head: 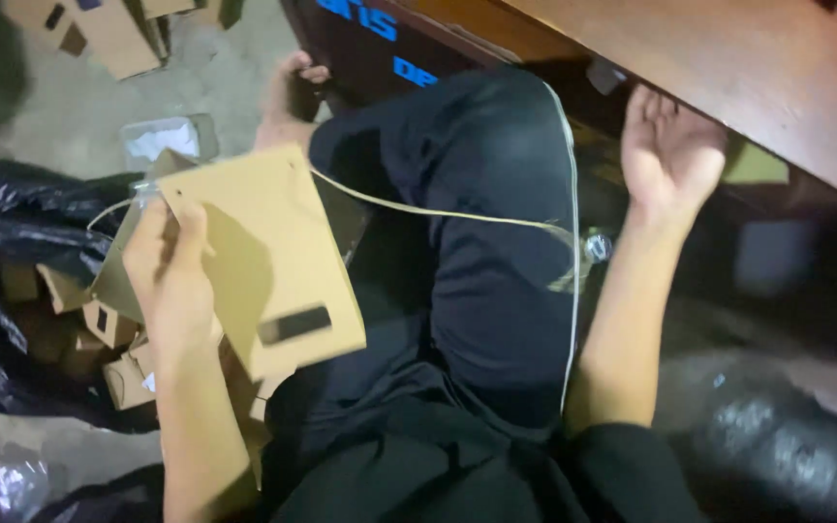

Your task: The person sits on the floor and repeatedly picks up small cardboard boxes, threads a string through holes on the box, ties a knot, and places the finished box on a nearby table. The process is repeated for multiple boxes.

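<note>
My left hand (169, 266) grips a flat tan cardboard piece (273, 257) by its left edge, holding it over my lap. The card has a dark rectangular slot near its lower edge and small holes near the top. A thin pale strap (438, 213) runs from the card's upper right corner across my dark trouser leg (496, 242) to a small clear object (595, 247). My right hand (668, 150) is raised with spread fingers against the underside of a reddish wooden table (728, 68). It holds nothing.
A black plastic bag (12, 242) at the left holds several small folded cardboard boxes (99, 329). More cardboard pieces (99, 29) and a clear plastic packet (157, 140) lie on the grey floor. My bare foot (288, 97) rests near a dark box with blue lettering. Another black bag (777, 446) sits lower right.
</note>
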